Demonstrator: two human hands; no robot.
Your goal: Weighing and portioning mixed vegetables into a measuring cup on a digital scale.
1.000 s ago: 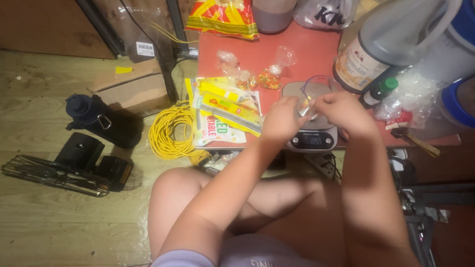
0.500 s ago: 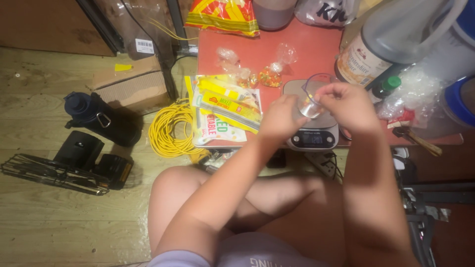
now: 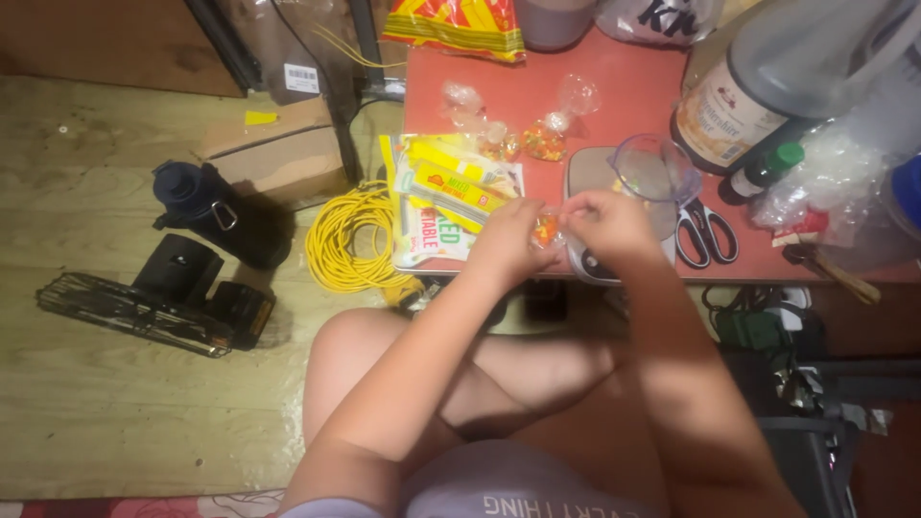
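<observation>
Above table edge point(image 3: 767, 273): both hands pinch small bag point(image 3: 547, 228), crosswise.

Around the scale point(image 3: 587, 173) the red table point(image 3: 624, 91) is crowded: a clear cup point(image 3: 654, 170) stands on it, scissors point(image 3: 705, 232) just right, packets point(image 3: 451, 197) just left, small filled bags point(image 3: 537, 139) behind. Bare red surface lies farther behind the scale. The big jug point(image 3: 767, 86) walls off its far right.
</observation>
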